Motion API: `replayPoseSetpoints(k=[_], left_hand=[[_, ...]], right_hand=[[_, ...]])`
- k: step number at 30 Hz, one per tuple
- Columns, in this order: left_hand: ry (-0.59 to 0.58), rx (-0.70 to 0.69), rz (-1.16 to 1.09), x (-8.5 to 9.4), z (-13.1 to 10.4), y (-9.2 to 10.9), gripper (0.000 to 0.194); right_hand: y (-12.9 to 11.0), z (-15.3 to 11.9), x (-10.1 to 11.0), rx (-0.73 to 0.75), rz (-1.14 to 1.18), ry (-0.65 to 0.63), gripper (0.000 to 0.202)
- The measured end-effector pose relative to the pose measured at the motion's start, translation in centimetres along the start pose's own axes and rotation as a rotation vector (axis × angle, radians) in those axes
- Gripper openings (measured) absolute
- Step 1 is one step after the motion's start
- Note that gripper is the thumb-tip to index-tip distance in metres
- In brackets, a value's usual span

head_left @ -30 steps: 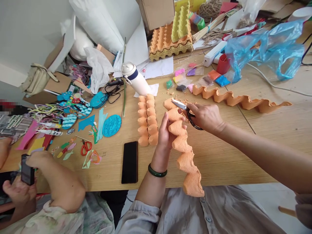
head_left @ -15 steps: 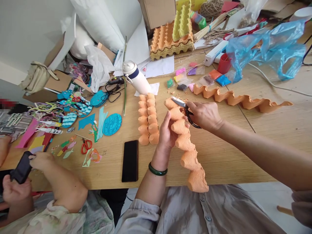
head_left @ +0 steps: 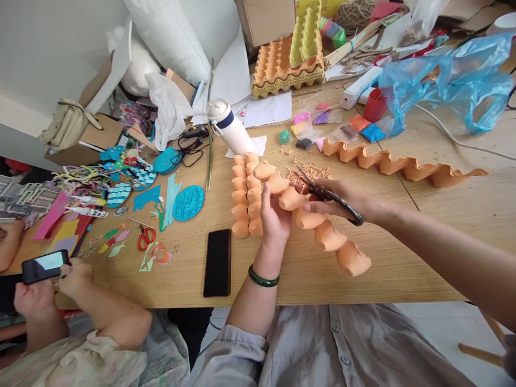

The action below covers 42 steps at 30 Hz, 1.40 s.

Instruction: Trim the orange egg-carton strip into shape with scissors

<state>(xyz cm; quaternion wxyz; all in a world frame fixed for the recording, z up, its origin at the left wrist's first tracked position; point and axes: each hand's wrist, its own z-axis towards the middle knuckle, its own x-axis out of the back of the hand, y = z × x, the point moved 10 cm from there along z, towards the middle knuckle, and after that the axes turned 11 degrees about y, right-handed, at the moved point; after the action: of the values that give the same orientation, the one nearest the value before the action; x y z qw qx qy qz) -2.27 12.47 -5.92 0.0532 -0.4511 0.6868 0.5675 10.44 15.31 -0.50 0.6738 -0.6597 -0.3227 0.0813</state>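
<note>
My left hand (head_left: 276, 217) is closed around a strip of orange egg carton (head_left: 308, 219), its row of bumps slanting from upper left down to the right, lifted over the table. In my right hand (head_left: 349, 198) is a pair of black-handled scissors (head_left: 312, 185), blades pointing up and left beside the strip. The fingertips of that hand also seem to touch the strip's edge. Small orange trimmings (head_left: 316, 172) lie in a heap behind the blades. Partly hidden by my left hand, two trimmed orange carton rows (head_left: 241, 196) lie side by side. A longer wavy carton strip (head_left: 403, 162) rests to the right.
A black phone (head_left: 217, 263) lies left of my forearm. A white bottle (head_left: 229, 126) stands behind the carton rows. Stacked egg trays (head_left: 274, 62) and a blue plastic bag (head_left: 451, 80) are at the back. At left, a co-worker's hands hold a phone (head_left: 45, 266).
The carton strip has swung, its lower end rising to the right. My right hand has drawn the scissors slightly right and down, off the strip's top end. The co-worker's phone has turned sideways.
</note>
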Motion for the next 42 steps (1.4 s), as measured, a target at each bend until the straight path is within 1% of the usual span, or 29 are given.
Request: replayPoseSetpoints(k=[2, 4, 7, 9, 11, 13, 15, 18, 20, 21, 22, 23, 25, 27, 28, 30, 31, 33, 35, 37, 40, 42], left_hand=[[0.015, -0.070, -0.018, 0.2, 0.0, 0.3, 0.034], [0.013, -0.104, -0.023, 0.2, -0.1, 0.2, 0.034], [0.009, -0.112, 0.001, 0.2, -0.2, 0.0, 0.033], [0.010, -0.103, -0.004, 0.2, -0.2, 0.1, 0.031], [0.019, -0.086, -0.041, 0.3, -0.2, 0.4, 0.030], [0.031, -0.059, -0.062, 0.5, -0.1, 0.6, 0.032], [0.026, -0.015, -0.042, 0.5, 0.0, 0.3, 0.030], [-0.033, 0.061, -0.011, 0.2, -0.1, -0.6, 0.020], [-0.078, 0.083, -0.014, -0.1, -0.2, -1.0, 0.019], [-0.094, 0.085, -0.015, -0.1, -0.2, -1.1, 0.020], [-0.103, 0.083, -0.012, -0.2, -0.2, -1.1, 0.022], [-0.109, 0.078, -0.005, -0.2, -0.3, -1.2, 0.024], [-0.120, 0.068, 0.017, -0.4, -0.5, -1.3, 0.027], [-0.134, 0.066, 0.040, -0.6, -0.8, -1.5, 0.030], [-0.140, 0.065, 0.049, -0.7, -1.0, -1.6, 0.031], [-0.151, 0.064, 0.055, -0.9, -1.3, -1.8, 0.035], [-0.159, 0.066, 0.053, -0.9, -1.4, -1.9, 0.037], [-0.174, 0.070, 0.041, -1.1, -1.7, -2.0, 0.038], [-0.182, 0.074, 0.023, -1.2, -1.9, -2.0, 0.037], [-0.180, 0.088, 0.015, -1.3, -2.0, -2.0, 0.035], [-0.169, 0.112, 0.025, -1.4, -2.3, -2.0, 0.031], [-0.167, 0.118, 0.031, -1.5, -2.4, -2.0, 0.030]], right_hand=[[0.1, -0.6, -0.4, 0.015, -0.098, -0.011, 0.046], [0.8, -0.9, -0.2, 0.005, -0.194, 0.005, 0.038], [1.8, -1.3, 0.6, 0.009, -0.284, 0.011, 0.031], [2.5, -1.7, 1.3, -0.003, -0.318, -0.021, 0.028], [2.9, -2.3, 2.0, -0.017, -0.317, -0.073, 0.031], [3.3, -2.9, 3.1, -0.058, -0.318, -0.102, 0.034], [3.5, -3.4, 4.1, -0.095, -0.345, -0.112, 0.036], [3.1, -4.0, 5.0, -0.068, -0.362, -0.138, 0.039], [3.1, -4.2, 5.3, -0.050, -0.359, -0.169, 0.045], [3.3, -4.3, 5.6, -0.050, -0.353, -0.164, 0.050], [3.4, -4.2, 6.2, -0.050, -0.347, -0.136, 0.055], [3.4, -4.1, 6.9, -0.046, -0.344, -0.081, 0.060], [3.0, -3.8, 8.8, -0.022, -0.363, 0.094, 0.069], [2.0, -3.8, 10.2, 0.004, -0.473, 0.273, 0.073], [1.0, -3.8, 10.3, 0.035, -0.567, 0.335, 0.074], [-0.7, -3.6, 9.1, 0.067, -0.835, 0.343, 0.073], [-1.5, -3.5, 8.1, 0.084, -0.952, 0.318, 0.072], [-2.9, -3.1, 6.1, 0.106, -1.093, 0.257, 0.075], [-3.7, -2.7, 4.5, 0.104, -1.170, 0.187, 0.069], [-4.5, -2.6, 3.4, 0.151, -1.215, 0.137, 0.062], [-5.2, -2.6, 2.5, 0.231, -1.260, 0.080, 0.041], [-5.3, -2.7, 2.2, 0.268, -1.280, 0.060, 0.032]])
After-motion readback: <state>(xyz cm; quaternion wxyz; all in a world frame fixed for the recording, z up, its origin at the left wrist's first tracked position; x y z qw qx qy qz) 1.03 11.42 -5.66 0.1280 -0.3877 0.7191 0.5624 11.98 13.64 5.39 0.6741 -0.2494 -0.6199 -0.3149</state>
